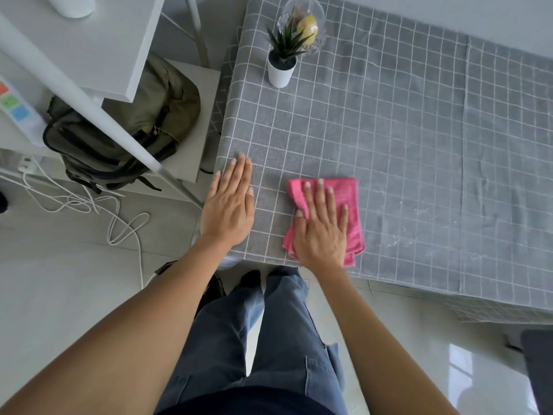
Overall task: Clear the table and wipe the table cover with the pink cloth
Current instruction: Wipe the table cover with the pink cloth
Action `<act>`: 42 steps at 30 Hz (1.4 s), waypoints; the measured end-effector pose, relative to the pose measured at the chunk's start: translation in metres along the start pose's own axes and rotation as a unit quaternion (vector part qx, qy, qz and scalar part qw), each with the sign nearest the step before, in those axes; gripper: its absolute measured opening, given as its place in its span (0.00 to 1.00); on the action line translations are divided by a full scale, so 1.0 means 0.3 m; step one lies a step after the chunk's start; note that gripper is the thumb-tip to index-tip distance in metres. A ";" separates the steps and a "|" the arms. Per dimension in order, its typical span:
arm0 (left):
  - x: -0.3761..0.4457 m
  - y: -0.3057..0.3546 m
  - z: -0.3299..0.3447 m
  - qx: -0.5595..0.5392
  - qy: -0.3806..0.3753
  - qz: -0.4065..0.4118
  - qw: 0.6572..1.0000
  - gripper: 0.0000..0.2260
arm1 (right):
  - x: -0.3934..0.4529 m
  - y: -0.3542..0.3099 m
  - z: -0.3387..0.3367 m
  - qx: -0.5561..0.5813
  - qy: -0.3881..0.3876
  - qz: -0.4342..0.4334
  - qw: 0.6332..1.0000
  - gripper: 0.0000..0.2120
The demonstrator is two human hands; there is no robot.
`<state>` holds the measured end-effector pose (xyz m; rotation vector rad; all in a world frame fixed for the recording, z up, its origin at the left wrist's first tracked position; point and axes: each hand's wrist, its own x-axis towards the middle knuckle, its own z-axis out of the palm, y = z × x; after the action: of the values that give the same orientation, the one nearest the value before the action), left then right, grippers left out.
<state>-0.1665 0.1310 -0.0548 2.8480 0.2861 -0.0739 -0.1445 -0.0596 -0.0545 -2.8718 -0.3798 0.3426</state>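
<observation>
Fingers [321,196] of the right hand [321,232] lie straight and spread, pressing the pink cloth [347,202] flat on the grey checked table cover [389,121] near the desk's front edge; the left hand [230,202] braces flat, holding nothing. Better to keep even pressure and sweep toward the white specks [419,226] on the right, steering round the potted plant [281,61]

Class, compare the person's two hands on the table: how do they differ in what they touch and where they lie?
The right hand presses the pink cloth; the left hand rests on the bare table cover. The left hand lies by the cover's left edge; the right hand lies further in. Both are flat, fingers straight.
</observation>
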 end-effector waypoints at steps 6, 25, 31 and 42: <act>0.002 -0.003 0.008 0.000 0.003 -0.004 1.000 0.25 | 0.015 0.127 -0.055 0.023 0.029 0.147 0.988 0.27; 0.001 0.006 -0.006 -0.002 -0.007 -0.001 1.000 0.25 | 0.040 0.179 -0.072 -0.029 -0.012 0.048 0.998 0.25; 0.002 0.009 -0.008 -0.002 -0.006 -0.006 1.000 0.26 | 0.050 0.064 -0.054 0.024 0.035 0.169 0.985 0.27; 0.003 0.004 0.002 0.011 -0.003 -0.001 1.000 0.26 | 0.027 -0.067 0.001 -0.018 -0.002 -0.103 0.995 0.26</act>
<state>-0.1654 0.1298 -0.0550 2.8680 0.2875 -0.0871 -0.1416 -0.0384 -0.0515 -2.8333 -0.6835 0.3080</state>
